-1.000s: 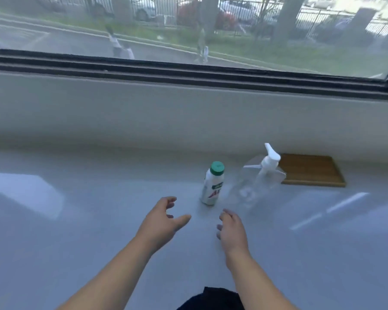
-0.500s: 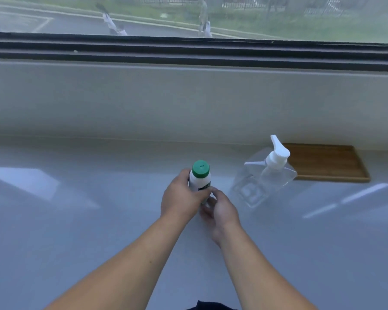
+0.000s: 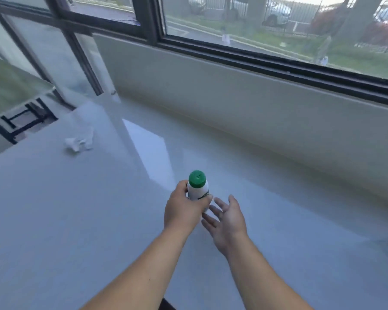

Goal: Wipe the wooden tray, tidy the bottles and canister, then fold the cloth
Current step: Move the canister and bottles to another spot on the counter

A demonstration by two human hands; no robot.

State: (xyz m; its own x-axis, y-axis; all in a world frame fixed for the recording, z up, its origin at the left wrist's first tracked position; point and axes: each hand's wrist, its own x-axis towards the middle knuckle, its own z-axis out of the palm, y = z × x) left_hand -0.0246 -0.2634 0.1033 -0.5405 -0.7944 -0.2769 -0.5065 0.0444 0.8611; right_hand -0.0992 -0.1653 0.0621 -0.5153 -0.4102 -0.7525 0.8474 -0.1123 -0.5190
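Observation:
A white canister with a green cap (image 3: pixel 197 186) stands upright at the middle of the glossy white table (image 3: pixel 54 220). My left hand (image 3: pixel 184 209) is wrapped around its body. Just to its right, my right hand (image 3: pixel 227 220) is open, fingers spread, pointing at the canister's base without holding it. A crumpled white cloth (image 3: pixel 80 142) lies far off to the left on the table. The wooden tray and the clear pump bottle are out of view.
A low white wall (image 3: pixel 233 113) under a dark-framed window (image 3: pixel 278 61) runs along the table's far side. A glass door frame (image 3: pixel 76 54) stands at the far left corner. The table's left edge (image 3: pixel 20 142) drops off beside a black-framed structure.
The view has swung left, so the tray and pump bottle have left the picture and the cloth has appeared. My left hand still holds the canister. My right hand has let go and opened.

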